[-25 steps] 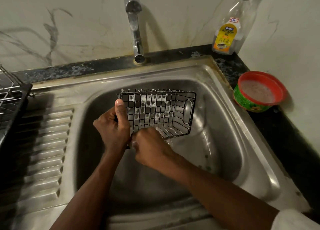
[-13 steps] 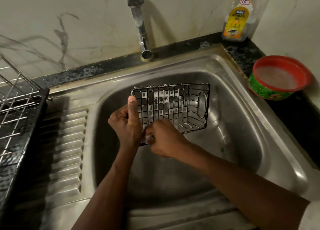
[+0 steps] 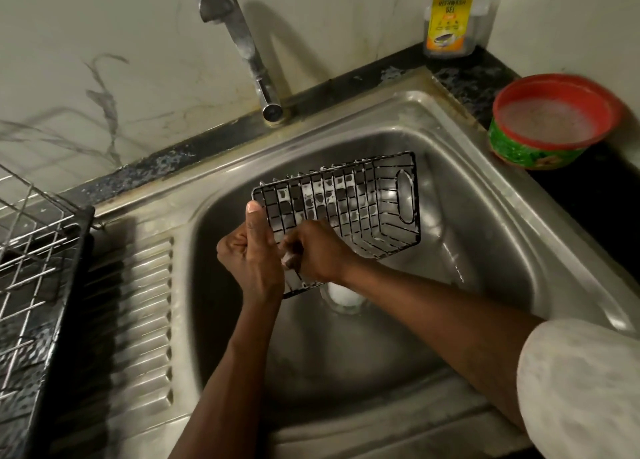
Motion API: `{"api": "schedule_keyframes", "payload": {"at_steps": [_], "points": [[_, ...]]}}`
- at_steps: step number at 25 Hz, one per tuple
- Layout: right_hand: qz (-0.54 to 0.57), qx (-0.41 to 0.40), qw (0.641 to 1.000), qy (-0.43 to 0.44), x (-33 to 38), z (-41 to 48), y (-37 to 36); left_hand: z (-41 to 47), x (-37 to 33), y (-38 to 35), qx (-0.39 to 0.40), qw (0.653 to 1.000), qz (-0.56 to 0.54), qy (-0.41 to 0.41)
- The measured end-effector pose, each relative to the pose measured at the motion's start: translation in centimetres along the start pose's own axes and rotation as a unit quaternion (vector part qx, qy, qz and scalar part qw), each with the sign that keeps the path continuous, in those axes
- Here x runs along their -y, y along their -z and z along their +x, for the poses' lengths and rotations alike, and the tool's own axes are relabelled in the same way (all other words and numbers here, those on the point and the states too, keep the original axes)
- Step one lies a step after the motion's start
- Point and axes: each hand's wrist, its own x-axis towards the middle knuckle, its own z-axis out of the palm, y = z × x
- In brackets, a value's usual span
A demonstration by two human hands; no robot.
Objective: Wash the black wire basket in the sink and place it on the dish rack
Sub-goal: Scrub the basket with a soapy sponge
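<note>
While you hold the black wire basket (image 3: 346, 212) over the bowl of the sink (image 3: 485, 250), it stands tipped on its long side, open face toward you, clear of the sink floor. Its handle end points at the sink's back right corner and its lower left corner hangs just above the drain (image 3: 343, 297). White suds cling to many of its wires.

Your left hand (image 3: 251, 261) grips the basket's left end, fingers curled round the wires and the thumb (image 3: 255, 216) laid straight up along the end frame. Your right hand (image 3: 318, 254) is just beside it, touching the basket's lower left part, with its fingers curled in on a pale soapy lump (image 3: 288, 259). Whether that lump is a scrubber or only foam you cannot tell. A pale sleeve (image 3: 581, 389) covers your right upper arm at the sink's front right corner.

From the back edge the tap (image 3: 244, 46) reaches out, its spout ending near the sink's back rim, and no stream shows under it. Left of the bowl lies the ribbed drainboard (image 3: 138, 302), and the dish rack (image 3: 31, 250) stands beyond it at the left edge of the worktop (image 3: 609, 195). In the worktop's back right corner a bottle of dishwash gel (image 3: 450, 18) stands upright against the wall. A green bowl with a red rim (image 3: 550, 122) sits near the right edge, just beside the sink's rim, filled with foamy water.
</note>
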Motion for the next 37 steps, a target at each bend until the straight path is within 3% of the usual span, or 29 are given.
{"api": "schedule_keyframes", "payload": {"at_steps": [6,12,15,18,23,27,33,37], "points": [[0.068,0.196,0.978,-0.026,0.1,-0.7,2.1,0.2,0.0,0.3,-0.008,1.000,0.020,-0.002],[-0.110,0.038,0.993,0.022,-2.6,0.7,1.2,0.2,-0.1,0.1,-0.004,1.000,0.022,-0.004],[-0.124,0.090,0.988,-0.007,-1.9,0.3,1.5,0.3,0.0,0.2,-0.010,1.000,0.024,0.001],[-0.017,0.201,0.979,-0.019,-1.8,-0.5,3.2,0.4,0.1,0.3,-0.019,0.999,0.031,0.000],[-0.082,0.056,0.994,0.043,-0.7,-0.2,0.4,0.3,0.2,0.4,-0.020,0.998,0.054,0.004],[-0.149,0.099,0.981,0.073,-0.9,0.0,1.6,0.4,-0.3,0.3,-0.030,0.997,0.070,-0.006],[-0.298,0.015,0.947,-0.121,-6.9,-0.6,8.6,0.4,-1.0,0.4,-0.034,0.997,0.069,-0.024],[-0.222,0.077,0.971,-0.037,-2.3,-0.5,3.2,0.7,-0.7,0.3,-0.041,0.997,0.071,-0.016]]}}
